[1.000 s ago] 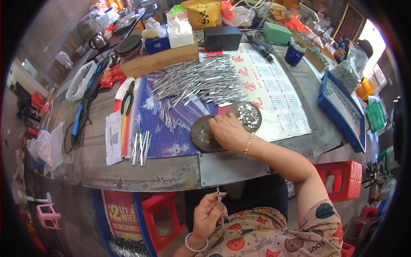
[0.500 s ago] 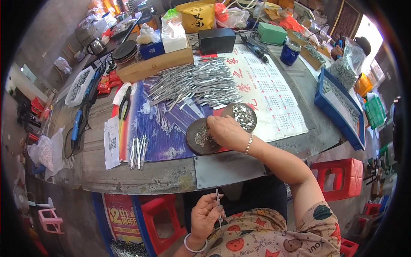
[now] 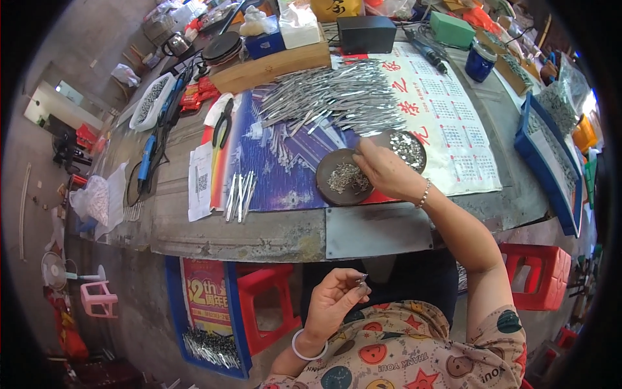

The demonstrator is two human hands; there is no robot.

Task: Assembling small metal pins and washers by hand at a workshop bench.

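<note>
My left hand (image 3: 334, 301) is raised below the table edge, thumb and fingers pinched on a small metal piece (image 3: 362, 279); only its dark tip shows. Over the table, my right hand (image 3: 392, 174) has its fingers pressed together at the right side of a round brown dish (image 3: 336, 157) of tiny metal pins. Whatever those fingertips hold, if anything, is hidden. Behind this hand, a second round dish (image 3: 382, 139) contains shiny silver discs (image 3: 407, 150). A large pile of slim metal strips (image 3: 337, 97) lies beyond the dishes, and several similar strips (image 3: 240, 196) sit apart at the left.
A grey plate (image 3: 378, 231) lies along the table's near edge. Pliers (image 3: 223, 123) and a wooden box (image 3: 272, 70) are farther left. A blue tray (image 3: 551, 165) stands at the right. Below are red stools (image 3: 534, 275) and a blue-sided crate (image 3: 243, 311) holding metal pieces.
My right hand has lifted from over the pins toward the dish's right rim. The slim metal piece in my left hand stood upright before; now only its tip shows. The whole view has shifted.
</note>
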